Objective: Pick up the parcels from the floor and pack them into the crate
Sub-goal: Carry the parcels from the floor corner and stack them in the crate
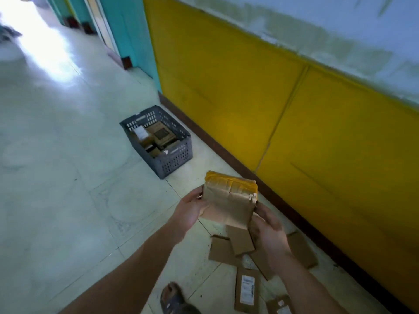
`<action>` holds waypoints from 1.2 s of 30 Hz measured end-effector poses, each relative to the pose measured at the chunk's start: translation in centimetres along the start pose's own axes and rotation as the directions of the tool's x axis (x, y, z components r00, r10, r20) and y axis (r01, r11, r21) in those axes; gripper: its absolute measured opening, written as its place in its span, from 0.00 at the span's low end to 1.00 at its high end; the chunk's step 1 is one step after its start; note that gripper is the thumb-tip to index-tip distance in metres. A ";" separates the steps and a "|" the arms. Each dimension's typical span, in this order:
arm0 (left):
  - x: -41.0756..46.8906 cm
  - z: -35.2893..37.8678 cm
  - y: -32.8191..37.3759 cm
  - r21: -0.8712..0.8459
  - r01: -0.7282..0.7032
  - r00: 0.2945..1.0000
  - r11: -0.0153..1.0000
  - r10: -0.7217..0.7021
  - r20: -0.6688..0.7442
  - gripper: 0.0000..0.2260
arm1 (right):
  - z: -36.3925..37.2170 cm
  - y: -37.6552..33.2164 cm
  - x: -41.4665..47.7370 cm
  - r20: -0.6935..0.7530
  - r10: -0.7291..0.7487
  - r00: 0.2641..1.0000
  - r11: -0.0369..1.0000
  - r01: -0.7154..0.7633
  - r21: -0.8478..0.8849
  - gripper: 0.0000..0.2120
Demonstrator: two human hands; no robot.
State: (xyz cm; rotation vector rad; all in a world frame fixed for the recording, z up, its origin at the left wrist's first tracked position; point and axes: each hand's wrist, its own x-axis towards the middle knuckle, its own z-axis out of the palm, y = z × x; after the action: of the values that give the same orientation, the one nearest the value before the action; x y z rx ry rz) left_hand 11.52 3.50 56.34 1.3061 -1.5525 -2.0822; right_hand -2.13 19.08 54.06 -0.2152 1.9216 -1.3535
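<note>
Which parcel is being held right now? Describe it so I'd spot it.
Look along the yellow wall, past the grey crate. Both hands, left hand and right hand, hold the brown parcel in the air. Only it has yellow tape along its top edge.

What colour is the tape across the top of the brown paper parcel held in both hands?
Yellow-orange tape, seen in the head view.

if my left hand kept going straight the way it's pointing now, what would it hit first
The left hand already grips the brown parcel, so that comes first. Beyond it, probably bare floor short of the crate; depth is unclear.
</note>
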 end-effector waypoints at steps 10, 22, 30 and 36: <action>0.9 -18.3 3.6 -0.053 -0.060 0.982 0.997 0.050 -0.180 0.17 | 18.8 -6.8 2.6 0.131 -0.083 0.988 0.994 0.092 -0.064 0.14; 13.2 -33.1 8.7 -0.044 -0.072 0.965 0.996 0.058 -0.257 0.18 | 36.5 -12.3 15.2 0.250 -0.046 0.967 0.992 0.073 -0.099 0.17; 29.9 -42.0 16.9 0.079 0.009 0.973 0.997 0.010 -0.232 0.21 | 47.8 -19.2 29.9 0.275 0.001 0.961 0.998 0.017 -0.064 0.13; 39.3 -46.0 22.7 0.048 0.077 0.980 0.996 -0.066 -0.188 0.20 | 52.2 -24.5 37.2 0.229 0.090 0.969 0.995 -0.079 -0.057 0.13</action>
State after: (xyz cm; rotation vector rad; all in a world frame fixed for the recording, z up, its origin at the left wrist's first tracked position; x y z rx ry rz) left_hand 16.88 -60.81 53.96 1.5494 -1.5129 -1.9056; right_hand -0.19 -49.34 49.45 -0.2979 1.7486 -1.1733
